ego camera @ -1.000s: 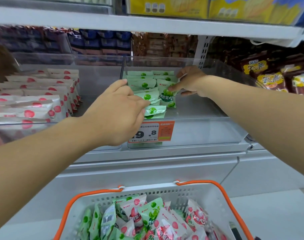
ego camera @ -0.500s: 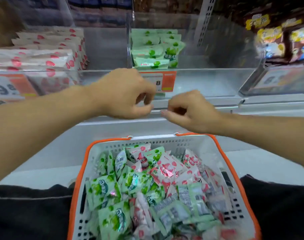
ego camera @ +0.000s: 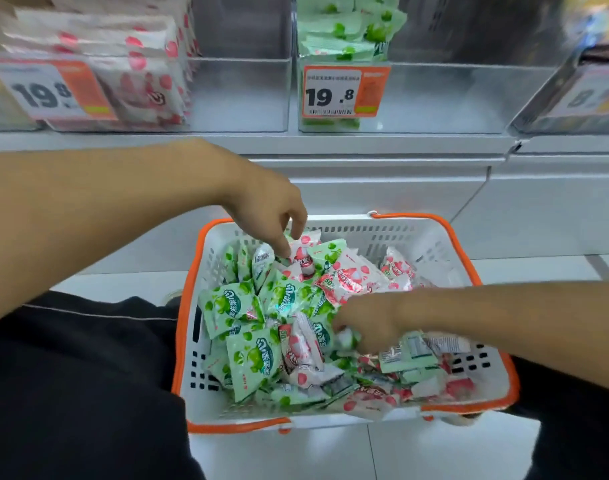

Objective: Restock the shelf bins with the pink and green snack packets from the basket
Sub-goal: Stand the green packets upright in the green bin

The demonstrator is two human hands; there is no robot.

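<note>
A shop, snack aisle. Clear bins [ego camera: 240, 95] on a grey shelf [ego camera: 296, 143] hold stacked packets [ego camera: 344, 32], each w/ an orange-and-white price tag [ego camera: 344, 91] reading 19.8 plus barcode. A white basket [ego camera: 400, 237] w/ orange handles, typical store type, sits on the tiled floor [ego camera: 331, 452], full of pink & green packs.

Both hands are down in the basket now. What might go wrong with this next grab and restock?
1. Pink and green snack packets lie mixed in the white basket with orange rim, so the blurred right hand may scoop both colours and misfile one.
2. The left hand reaches in with fingertips only; a slick packet may slip.
3. The green packets in the clear shelf bin sit in a loose stack that could topple when more are added.
</note>
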